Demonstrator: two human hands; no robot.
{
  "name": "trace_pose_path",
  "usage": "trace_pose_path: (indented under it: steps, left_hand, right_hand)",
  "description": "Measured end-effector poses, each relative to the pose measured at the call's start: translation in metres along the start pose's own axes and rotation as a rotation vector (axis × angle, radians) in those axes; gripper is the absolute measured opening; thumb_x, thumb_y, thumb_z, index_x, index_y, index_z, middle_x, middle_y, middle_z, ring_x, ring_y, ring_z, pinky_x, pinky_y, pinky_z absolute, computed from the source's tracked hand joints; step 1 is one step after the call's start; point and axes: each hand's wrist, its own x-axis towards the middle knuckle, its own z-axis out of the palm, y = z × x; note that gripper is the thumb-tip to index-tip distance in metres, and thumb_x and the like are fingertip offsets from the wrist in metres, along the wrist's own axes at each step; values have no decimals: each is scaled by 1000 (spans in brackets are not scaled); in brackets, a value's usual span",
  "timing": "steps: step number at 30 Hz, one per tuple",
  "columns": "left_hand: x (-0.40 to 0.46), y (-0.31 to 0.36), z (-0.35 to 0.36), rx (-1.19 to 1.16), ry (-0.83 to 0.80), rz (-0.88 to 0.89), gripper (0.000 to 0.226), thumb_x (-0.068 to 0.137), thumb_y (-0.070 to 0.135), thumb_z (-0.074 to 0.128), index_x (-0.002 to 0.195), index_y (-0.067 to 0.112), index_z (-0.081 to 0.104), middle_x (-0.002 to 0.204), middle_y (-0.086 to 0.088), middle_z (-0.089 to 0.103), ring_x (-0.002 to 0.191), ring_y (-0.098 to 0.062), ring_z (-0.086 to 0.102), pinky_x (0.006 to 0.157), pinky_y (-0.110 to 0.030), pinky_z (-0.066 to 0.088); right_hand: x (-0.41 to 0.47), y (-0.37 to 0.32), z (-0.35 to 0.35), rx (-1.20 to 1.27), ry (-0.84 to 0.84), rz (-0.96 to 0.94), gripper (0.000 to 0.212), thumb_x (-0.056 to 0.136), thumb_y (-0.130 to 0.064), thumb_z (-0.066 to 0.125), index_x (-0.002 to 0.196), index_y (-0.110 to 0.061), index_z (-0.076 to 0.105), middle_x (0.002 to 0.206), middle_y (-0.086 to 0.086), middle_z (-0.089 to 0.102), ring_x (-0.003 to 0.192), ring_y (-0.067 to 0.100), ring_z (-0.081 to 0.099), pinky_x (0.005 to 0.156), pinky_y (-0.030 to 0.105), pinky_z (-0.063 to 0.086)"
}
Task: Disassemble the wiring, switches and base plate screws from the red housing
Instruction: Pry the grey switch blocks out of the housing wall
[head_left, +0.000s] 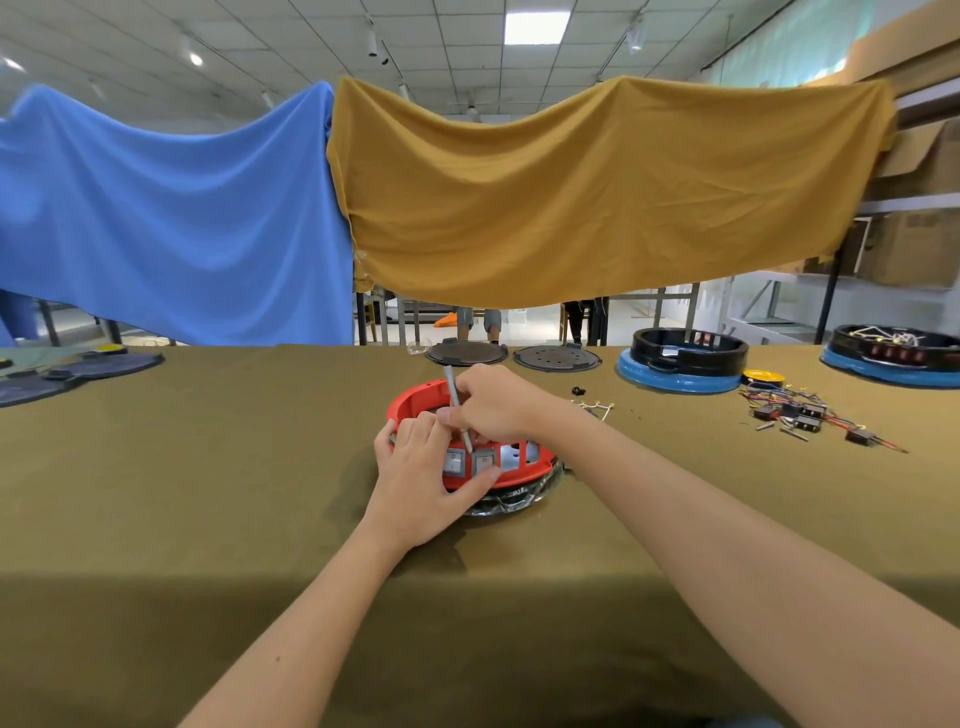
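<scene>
red housing (415, 402) sits mid-table on the olive cloth (208, 467), tipped on a silvery base plate (519, 501) that shows under its near right edge. two grey rocker switches (470, 462) side by side in the near wall, open slots to their right. left hand (415, 488) wraps the housing's near-left side, thumb pressed under the switches, fingers curled over the rim. right hand (493, 402) grips a thin grey tool (457, 405), tip angled down at the top of the switches; tip contact hard to tell.

just right of the housing: a few loose pale wires (597, 408) and a small black part (577, 390). further right, a pile of pulled switches with red and blue wiring (810, 415), a yellow reel (761, 376) behind it. far edge: two dark round plates (511, 354), two black-and-blue housings (685, 358). dark flat pieces (78, 371) at far left. blue cloth (171, 218) and mustard cloth (597, 192) hang behind.
</scene>
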Motion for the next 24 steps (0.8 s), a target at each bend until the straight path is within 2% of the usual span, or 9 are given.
trace_pose_path:
  steps: [3, 6, 9, 12, 14, 17, 19, 21, 24]
  left_hand:
    - [0, 1, 0, -3, 11, 4, 64, 85, 74, 42, 127, 26, 50, 118, 13, 51, 114, -8, 43, 117, -39, 12]
    - [0, 0, 1, -7, 12, -8, 61, 84, 73, 42, 123, 26, 50, 109, 14, 48, 108, -8, 43, 116, -42, 15]
    - [1, 0, 1, 2, 22, -8, 59, 83, 73, 42, 118, 26, 51, 101, 15, 44, 102, -7, 42, 114, -40, 15]
    - [1, 0, 0, 8, 9, -14, 60, 83, 74, 41, 115, 25, 53, 103, 13, 48, 105, -9, 45, 114, -36, 11]
    - [1, 1, 0, -3, 13, -11, 58, 83, 73, 42, 116, 27, 53, 104, 13, 48, 105, -9, 45, 114, -37, 12]
    - [1, 0, 1, 1, 11, -11, 58, 83, 73, 43, 118, 27, 52, 103, 13, 47, 106, -9, 45, 115, -39, 14]
    - [1, 0, 1, 7, 10, -12, 57, 84, 73, 43, 116, 27, 52, 102, 14, 45, 105, -9, 45, 116, -41, 16]
    - [1, 0, 1, 9, 5, -12, 57, 84, 73, 43, 116, 27, 51, 102, 14, 44, 105, -9, 44, 116, -41, 16]
    - [1, -1, 1, 15, 2, -13, 58, 84, 74, 42, 117, 27, 50, 103, 14, 45, 106, -8, 43, 116, -40, 14]
  right_hand:
    - [0, -3, -2, -13, -28, -2, 34, 99, -32, 59, 96, 1, 64, 93, 20, 73, 77, 29, 69, 78, 44, 58]
    - [-8, 2, -2, 53, 32, -44, 31, 98, -33, 60, 95, -2, 63, 92, 17, 72, 85, 33, 70, 79, 47, 59]
    - [-18, 11, 1, 106, 97, -83, 27, 97, -34, 63, 92, -8, 64, 90, 14, 70, 83, 32, 68, 78, 47, 58]
    - [-20, 13, 5, 94, 100, -98, 24, 96, -35, 64, 83, -15, 62, 83, 8, 68, 71, 25, 63, 67, 36, 53]
    - [-18, 11, 4, 78, 88, -90, 25, 97, -34, 63, 84, -12, 63, 80, 7, 67, 63, 18, 56, 62, 32, 48]
    - [-12, 7, 0, 59, 34, -39, 28, 96, -31, 64, 89, -4, 65, 80, 11, 67, 66, 16, 56, 66, 35, 51]
    - [-8, 4, -3, 43, -7, -25, 27, 95, -28, 64, 85, -4, 63, 79, 10, 67, 68, 22, 62, 71, 39, 55]
    - [-5, 0, -5, 33, -47, -14, 26, 95, -24, 64, 89, 1, 64, 87, 16, 72, 79, 32, 70, 78, 43, 58]
    - [1, -3, -7, 36, -88, 20, 25, 96, -20, 63, 96, 5, 65, 90, 20, 74, 85, 33, 73, 78, 44, 61]
